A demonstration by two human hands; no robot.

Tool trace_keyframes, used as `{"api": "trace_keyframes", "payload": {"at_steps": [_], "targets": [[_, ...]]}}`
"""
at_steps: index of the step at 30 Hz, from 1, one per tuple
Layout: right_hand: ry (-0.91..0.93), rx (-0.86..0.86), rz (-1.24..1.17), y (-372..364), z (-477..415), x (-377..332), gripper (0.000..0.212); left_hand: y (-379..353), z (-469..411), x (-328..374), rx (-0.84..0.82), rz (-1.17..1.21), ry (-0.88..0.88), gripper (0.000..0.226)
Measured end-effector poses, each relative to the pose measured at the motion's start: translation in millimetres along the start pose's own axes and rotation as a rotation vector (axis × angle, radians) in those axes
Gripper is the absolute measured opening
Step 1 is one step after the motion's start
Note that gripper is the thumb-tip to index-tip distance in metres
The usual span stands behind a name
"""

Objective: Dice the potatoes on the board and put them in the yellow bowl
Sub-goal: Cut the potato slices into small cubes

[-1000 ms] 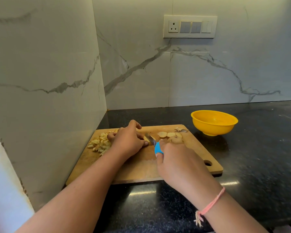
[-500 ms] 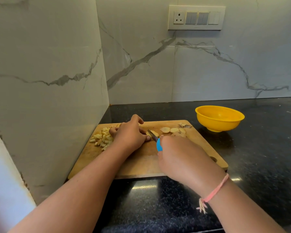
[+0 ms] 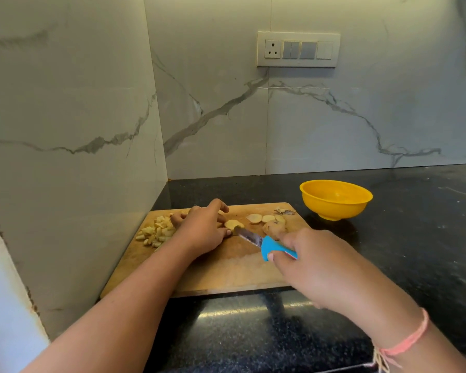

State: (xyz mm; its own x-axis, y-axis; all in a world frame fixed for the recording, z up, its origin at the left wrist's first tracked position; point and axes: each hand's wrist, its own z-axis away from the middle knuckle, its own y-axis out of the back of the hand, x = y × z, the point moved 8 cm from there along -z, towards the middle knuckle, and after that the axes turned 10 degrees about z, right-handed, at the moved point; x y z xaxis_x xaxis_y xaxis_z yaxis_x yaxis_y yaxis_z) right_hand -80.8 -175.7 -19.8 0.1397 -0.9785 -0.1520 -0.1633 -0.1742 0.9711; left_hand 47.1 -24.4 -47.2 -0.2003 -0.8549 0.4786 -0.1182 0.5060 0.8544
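Our right hand (image 3: 315, 262) is curled round the blue handle of the knife (image 3: 264, 243), blade tip at the potato slice (image 3: 233, 224) our left hand (image 3: 199, 230) pins to the board (image 3: 226, 270) with bent fingers (image 3: 219, 207) — a slip could nick them. Beyond lie the diced pile (image 3: 158, 232) and uncut slices (image 3: 264, 218); the yellow bowl (image 3: 334, 210) stands apart, empty — carried dice might spill.

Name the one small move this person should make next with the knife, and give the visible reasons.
Probably press the knife down through the potato slice that the left hand pins on the board. The right hand grips the blue handle, and the blade lies against that slice. More slices wait uncut beside it, and the yellow bowl looks empty, so dicing comes before transfer.
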Motion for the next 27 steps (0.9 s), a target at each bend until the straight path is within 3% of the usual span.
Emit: {"api": "trace_keyframes", "payload": {"at_steps": [7,13,21,27], "targets": [[-0.085,0.184,-0.126,13.3,-22.6,13.7,0.036,-0.8,-3.0,8.8,-0.043,-0.124,-0.095,0.039],[-0.126,0.322,-0.27,17.8,-34.0,21.2,0.034,-15.6,-9.8,23.0,-0.292,-0.163,-0.236,0.04],[-0.109,0.376,-0.32,-0.1,-44.5,19.4,0.036,-15.5,-11.6,28.5,-0.12,-0.3,-0.199,0.04],[-0.112,0.366,-0.313,-5.0,-45.0,22.4,0.037,-10.3,-7.0,26.7,-0.05,-0.196,-0.107,0.034]]}}
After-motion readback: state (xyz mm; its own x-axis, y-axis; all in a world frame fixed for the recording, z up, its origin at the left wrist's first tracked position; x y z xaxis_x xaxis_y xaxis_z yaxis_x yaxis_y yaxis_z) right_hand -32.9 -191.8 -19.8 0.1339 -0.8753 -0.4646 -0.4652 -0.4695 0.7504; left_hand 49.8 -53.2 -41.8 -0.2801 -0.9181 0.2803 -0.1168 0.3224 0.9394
